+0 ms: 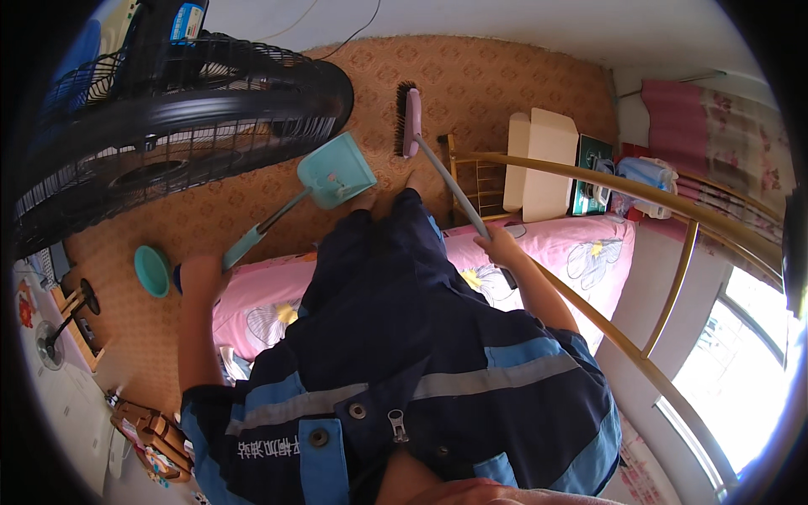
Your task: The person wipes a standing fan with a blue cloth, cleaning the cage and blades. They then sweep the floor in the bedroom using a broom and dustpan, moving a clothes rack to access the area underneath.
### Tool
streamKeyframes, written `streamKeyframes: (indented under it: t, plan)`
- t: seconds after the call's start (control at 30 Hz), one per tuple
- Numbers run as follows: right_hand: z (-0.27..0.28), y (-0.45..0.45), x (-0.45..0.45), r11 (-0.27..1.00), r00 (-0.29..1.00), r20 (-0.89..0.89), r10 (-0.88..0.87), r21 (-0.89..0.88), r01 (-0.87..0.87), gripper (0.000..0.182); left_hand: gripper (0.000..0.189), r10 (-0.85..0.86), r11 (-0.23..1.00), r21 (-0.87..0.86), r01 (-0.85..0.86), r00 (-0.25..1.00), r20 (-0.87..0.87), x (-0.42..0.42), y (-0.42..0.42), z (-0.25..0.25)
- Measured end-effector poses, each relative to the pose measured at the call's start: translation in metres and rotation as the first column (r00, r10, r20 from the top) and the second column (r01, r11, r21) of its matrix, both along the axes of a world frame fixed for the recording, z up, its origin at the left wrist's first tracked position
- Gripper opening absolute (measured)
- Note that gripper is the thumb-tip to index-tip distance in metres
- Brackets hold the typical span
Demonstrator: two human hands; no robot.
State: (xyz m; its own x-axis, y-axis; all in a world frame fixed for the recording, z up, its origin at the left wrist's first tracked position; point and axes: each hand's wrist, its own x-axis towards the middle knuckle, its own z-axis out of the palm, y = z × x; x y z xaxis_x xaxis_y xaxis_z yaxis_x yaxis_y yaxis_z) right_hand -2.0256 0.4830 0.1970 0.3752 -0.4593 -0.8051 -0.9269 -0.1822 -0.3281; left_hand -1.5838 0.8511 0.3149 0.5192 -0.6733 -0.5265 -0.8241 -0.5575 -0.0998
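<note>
My left hand (202, 278) grips the turquoise handle of a long-handled plastic dustpan (331, 173); its pan hangs over the patterned floor, beside the fan, with some small debris or marks on it. My right hand (502, 247) is closed round the grey shaft of a broom (412, 123). The broom's pink head with dark bristles lies beyond my feet, to the right of the dustpan and apart from it. Whether the bristles touch the floor I cannot tell.
A large black fan (189, 120) fills the upper left. A green basin (152, 271) sits at the left. Behind my legs is a bed with pink floral bedding (568, 259); a yellow metal frame (606, 180) crosses the right side. Near it stands an open cardboard box (549, 164).
</note>
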Motion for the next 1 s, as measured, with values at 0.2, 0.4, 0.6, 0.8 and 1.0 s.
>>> streamKeyframes:
  t: [0.2,0.4,0.6,0.8,1.0]
  plan:
    - [0.01,-0.047,0.05,0.977,0.986,-0.019,0.167,0.138,-0.163,0.02,0.019,0.077,0.997,0.028,-0.078,0.997,0.013,-0.027,0.081,0.034]
    - [-0.044,-0.082,0.127,0.901,0.922,-0.118,0.369,0.288,-0.324,0.016,0.02,0.245,0.969,-0.051,-0.242,0.969,0.039,-0.065,0.11,0.055]
    - [-0.052,-0.138,0.189,0.612,0.527,-0.445,0.724,0.061,-0.789,0.026,0.02,0.365,0.93,-0.079,-0.36,0.929,0.064,-0.125,0.093,0.044]
    - [-0.059,-0.264,0.16,0.68,0.633,-0.535,0.56,-0.14,-0.719,0.027,0.019,0.442,0.89,-0.16,-0.428,0.895,0.066,-0.162,0.031,0.036]
    - [-0.009,-0.335,0.17,0.704,0.632,-0.643,0.432,-0.198,-0.682,0.029,0.018,0.495,0.862,-0.146,-0.485,0.868,0.035,-0.183,-0.016,0.025]
